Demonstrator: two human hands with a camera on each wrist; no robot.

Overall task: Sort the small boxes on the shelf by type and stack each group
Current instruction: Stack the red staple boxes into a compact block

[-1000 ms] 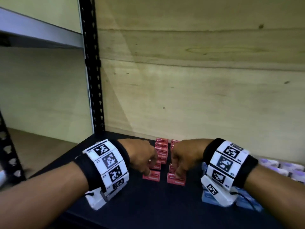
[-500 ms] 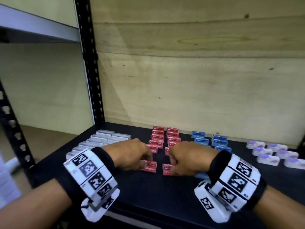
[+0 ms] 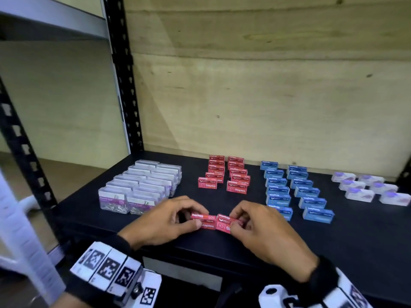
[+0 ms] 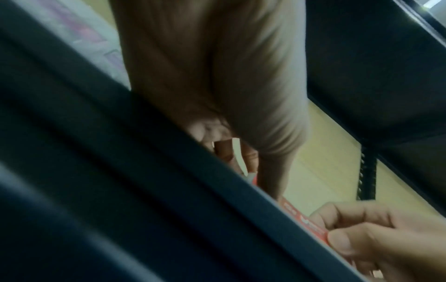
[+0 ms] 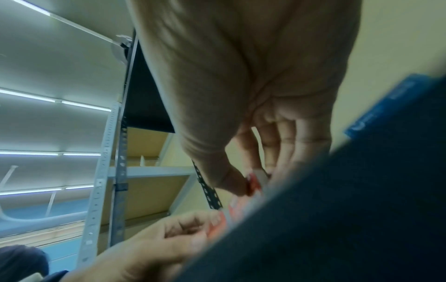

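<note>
On the black shelf (image 3: 222, 203), near its front edge, my left hand (image 3: 189, 218) pinches a red staples box (image 3: 205, 220). My right hand (image 3: 238, 221) pinches a second red staples box (image 3: 224, 223), and the two boxes lie end to end. Behind them stand two rows of red staples boxes (image 3: 224, 174). In the left wrist view a red box (image 4: 311, 225) shows beside the right hand's fingers (image 4: 357, 238). The right wrist view shows red box edges (image 5: 253, 183) under my fingers (image 5: 277, 148).
Clear boxes of paper clips (image 3: 142, 185) fill the left of the shelf. Two rows of blue boxes (image 3: 293, 190) stand to the right, white and purple boxes (image 3: 367, 187) at the far right. A wooden panel (image 3: 266, 85) backs the shelf; a black upright (image 3: 124, 74) rises at the left.
Both hands have drawn back from the red rows to the shelf's front edge, each bringing one red box. The head view has pulled back, so more of the shelf shows.
</note>
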